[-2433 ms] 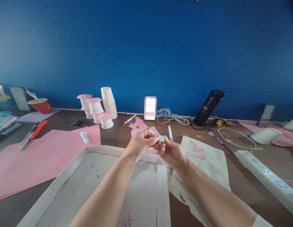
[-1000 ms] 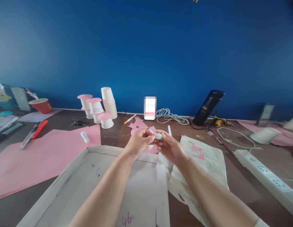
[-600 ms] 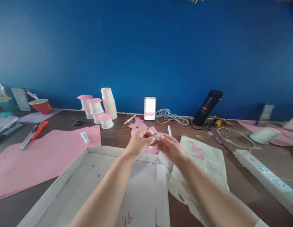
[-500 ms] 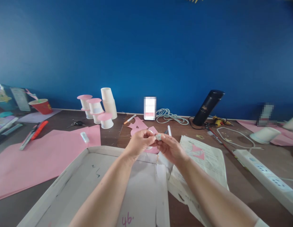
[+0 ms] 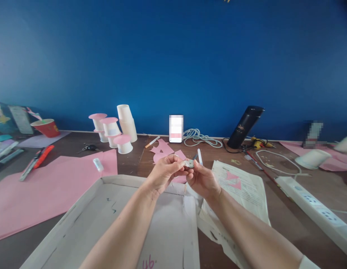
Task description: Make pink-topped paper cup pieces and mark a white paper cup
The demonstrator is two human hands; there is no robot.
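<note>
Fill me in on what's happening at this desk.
The left hand and right hand pinch a small pale piece between their fingertips; it's too small to identify. The forearms reach over a shallow open box. Pink paper lies to the left, and pink-topped white cups stand behind it.

Head cam, fwd/down over desk (image 5: 288, 209).

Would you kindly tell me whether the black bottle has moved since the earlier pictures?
No, the black bottle has not visibly moved: it tilts the same way, still just left of the yellow object.
</note>
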